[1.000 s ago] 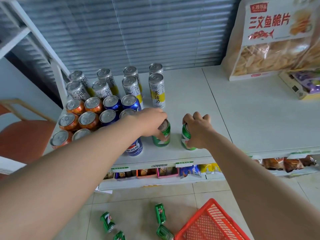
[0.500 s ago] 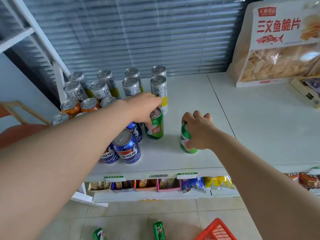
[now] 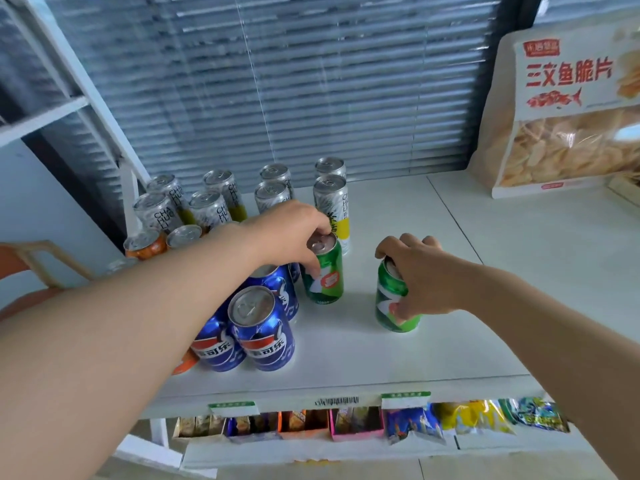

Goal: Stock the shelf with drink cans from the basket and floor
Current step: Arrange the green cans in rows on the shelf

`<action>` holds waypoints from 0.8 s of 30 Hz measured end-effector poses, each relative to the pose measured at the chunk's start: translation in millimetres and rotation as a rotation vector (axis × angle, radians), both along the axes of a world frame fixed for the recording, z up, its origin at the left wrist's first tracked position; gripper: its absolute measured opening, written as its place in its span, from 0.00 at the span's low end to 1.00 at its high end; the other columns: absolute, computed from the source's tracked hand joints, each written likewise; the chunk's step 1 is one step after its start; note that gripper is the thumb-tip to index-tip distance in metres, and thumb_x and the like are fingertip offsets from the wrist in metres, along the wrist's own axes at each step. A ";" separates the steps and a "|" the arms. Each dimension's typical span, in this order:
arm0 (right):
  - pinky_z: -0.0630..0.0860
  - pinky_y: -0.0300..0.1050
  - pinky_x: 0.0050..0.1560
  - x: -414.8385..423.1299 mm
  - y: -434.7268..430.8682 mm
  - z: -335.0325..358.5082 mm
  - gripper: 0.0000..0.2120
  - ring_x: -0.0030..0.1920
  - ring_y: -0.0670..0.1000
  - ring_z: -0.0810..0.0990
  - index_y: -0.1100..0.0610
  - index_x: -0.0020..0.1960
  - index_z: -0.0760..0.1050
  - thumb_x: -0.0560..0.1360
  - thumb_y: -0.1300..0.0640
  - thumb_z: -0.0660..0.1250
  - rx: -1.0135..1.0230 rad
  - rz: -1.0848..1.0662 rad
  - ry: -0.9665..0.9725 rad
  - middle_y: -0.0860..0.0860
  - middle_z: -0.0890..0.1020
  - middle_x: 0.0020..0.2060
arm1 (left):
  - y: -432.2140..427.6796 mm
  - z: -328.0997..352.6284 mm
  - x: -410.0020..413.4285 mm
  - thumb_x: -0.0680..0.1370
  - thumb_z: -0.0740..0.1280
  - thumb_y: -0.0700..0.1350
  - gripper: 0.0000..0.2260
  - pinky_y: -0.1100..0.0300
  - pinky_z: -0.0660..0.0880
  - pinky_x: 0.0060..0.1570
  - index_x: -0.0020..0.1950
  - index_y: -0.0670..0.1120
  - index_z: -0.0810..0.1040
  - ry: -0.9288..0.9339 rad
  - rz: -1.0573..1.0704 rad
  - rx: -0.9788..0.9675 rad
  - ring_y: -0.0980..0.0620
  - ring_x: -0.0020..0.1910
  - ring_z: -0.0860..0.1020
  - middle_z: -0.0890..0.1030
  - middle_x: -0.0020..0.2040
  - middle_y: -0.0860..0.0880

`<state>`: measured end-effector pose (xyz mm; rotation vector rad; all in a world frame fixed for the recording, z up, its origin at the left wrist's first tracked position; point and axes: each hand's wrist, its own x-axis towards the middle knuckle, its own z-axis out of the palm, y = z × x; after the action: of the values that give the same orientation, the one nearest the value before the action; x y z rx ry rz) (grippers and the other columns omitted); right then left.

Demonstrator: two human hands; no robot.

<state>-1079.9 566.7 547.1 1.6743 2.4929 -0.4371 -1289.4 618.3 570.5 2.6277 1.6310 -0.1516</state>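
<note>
Two green cans stand upright on the white shelf (image 3: 433, 341). My left hand (image 3: 294, 233) grips the left green can (image 3: 325, 275) by its top, right beside the blue cans (image 3: 263, 330) and just in front of a tall silver-and-yellow can (image 3: 334, 206). My right hand (image 3: 419, 275) is curled round the right green can (image 3: 394, 299), which stands apart in the shelf's middle. Tall silver cans (image 3: 207, 209) fill the back rows and orange cans (image 3: 145, 242) sit at the left, partly hidden by my left arm.
A big bag of fish crisps (image 3: 568, 109) leans at the back right of the shelf. Window blinds (image 3: 277, 81) close off the rear. Snack packets (image 3: 478, 417) and small boxes (image 3: 353, 424) line the lower shelf. A white frame post (image 3: 86, 91) rises at the left.
My left hand has carried its green can back along the shelf, up against the blue cans. The right hand and its can have stayed put. The view has tilted up, so floor and basket left the frame.
</note>
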 end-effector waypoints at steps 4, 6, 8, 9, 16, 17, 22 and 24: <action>0.75 0.54 0.57 0.8 9.3 -2.2 0.39 0.59 0.56 0.66 0.53 0.69 0.59 0.65 0.49 0.76 -0.002 -0.038 0.036 0.51 0.69 0.60 | 5.8 1.0 -6.6 0.62 0.77 0.59 0.26 0.49 0.76 0.48 0.55 0.48 0.80 0.030 -0.035 0.020 0.48 0.47 0.76 0.79 0.45 0.49; 0.75 0.54 0.56 -1.1 11.4 -4.5 0.39 0.58 0.55 0.66 0.54 0.68 0.60 0.65 0.49 0.77 0.004 -0.031 0.034 0.51 0.69 0.59 | 8.1 -0.8 -8.1 0.62 0.77 0.59 0.24 0.49 0.76 0.46 0.53 0.48 0.81 0.028 -0.041 0.031 0.48 0.44 0.76 0.78 0.43 0.49; 0.75 0.53 0.56 -3.5 13.7 -6.5 0.38 0.58 0.55 0.65 0.54 0.68 0.60 0.65 0.49 0.77 0.019 -0.023 0.036 0.51 0.69 0.59 | 11.0 -3.0 -9.0 0.63 0.77 0.58 0.25 0.49 0.75 0.47 0.54 0.48 0.81 0.037 -0.050 0.033 0.48 0.45 0.76 0.78 0.43 0.49; 0.75 0.53 0.56 -4.2 14.6 -6.8 0.38 0.58 0.55 0.65 0.54 0.67 0.60 0.65 0.49 0.77 0.024 -0.021 0.044 0.51 0.69 0.59 | 13.5 -3.5 -9.1 0.63 0.77 0.58 0.25 0.49 0.75 0.47 0.55 0.48 0.80 0.049 -0.056 0.035 0.48 0.45 0.76 0.78 0.43 0.49; 0.76 0.49 0.54 -2.7 17.6 -6.5 0.36 0.57 0.53 0.66 0.52 0.64 0.59 0.65 0.51 0.77 0.017 -0.023 0.103 0.48 0.69 0.55 | 25.6 -4.7 -9.4 0.64 0.75 0.58 0.22 0.51 0.76 0.44 0.52 0.47 0.81 0.114 -0.076 0.051 0.47 0.42 0.76 0.79 0.38 0.49; 0.75 0.48 0.53 -3.1 18.0 -6.6 0.36 0.56 0.53 0.66 0.52 0.64 0.60 0.65 0.51 0.77 0.018 -0.024 0.099 0.48 0.69 0.54 | 27.1 -5.1 -10.1 0.64 0.75 0.58 0.22 0.51 0.76 0.44 0.52 0.47 0.82 0.118 -0.075 0.057 0.47 0.43 0.76 0.80 0.39 0.49; 0.75 0.48 0.51 -4.8 23.0 -9.4 0.34 0.57 0.53 0.67 0.52 0.61 0.60 0.64 0.50 0.77 0.029 -0.015 0.080 0.48 0.70 0.55 | 33.7 -8.2 -15.7 0.63 0.76 0.58 0.23 0.50 0.77 0.45 0.53 0.48 0.82 0.111 -0.069 0.078 0.46 0.45 0.77 0.80 0.43 0.48; 0.76 0.48 0.51 -4.9 25.0 -10.4 0.34 0.57 0.53 0.67 0.51 0.60 0.60 0.63 0.50 0.78 0.030 -0.022 0.081 0.48 0.70 0.54 | 34.9 -9.2 -16.7 0.62 0.76 0.58 0.23 0.50 0.77 0.44 0.53 0.50 0.82 0.094 -0.071 0.088 0.46 0.45 0.77 0.80 0.44 0.48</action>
<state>-1084.8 591.6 536.7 1.7308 2.5519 -0.4814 -1306.1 653.2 561.3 2.7862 1.6077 -0.2137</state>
